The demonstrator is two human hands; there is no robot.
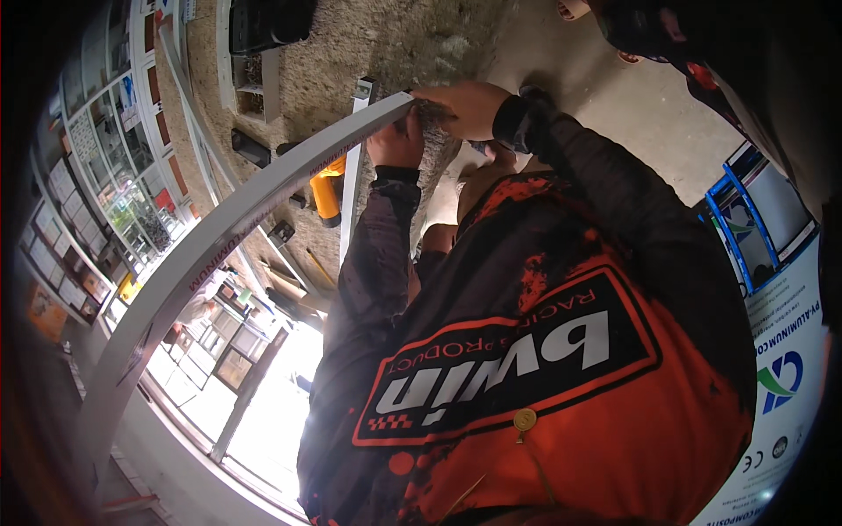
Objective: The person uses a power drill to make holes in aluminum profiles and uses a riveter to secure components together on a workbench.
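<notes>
Seemingly, both hands [395, 147] [475, 107] at bar end [393, 107], floor [614, 118] beyond

The fingertips of the left hand [396, 145] are partly hidden at the far end of the long, pale, flat-sided metal bar [197, 245]; how they close cannot be told. The right hand [474, 110] hides part of its own fingers in shadow. The bar's near left end fades into the dark rim. It also covers part of a yellow-and-black tool [326, 197]. A narrow, pale metal bar [352, 188] runs behind the dark left sleeve [377, 237]. The far black case [267, 22] is cut off; glare washes out the bright doorway [276, 386] at left.
</notes>
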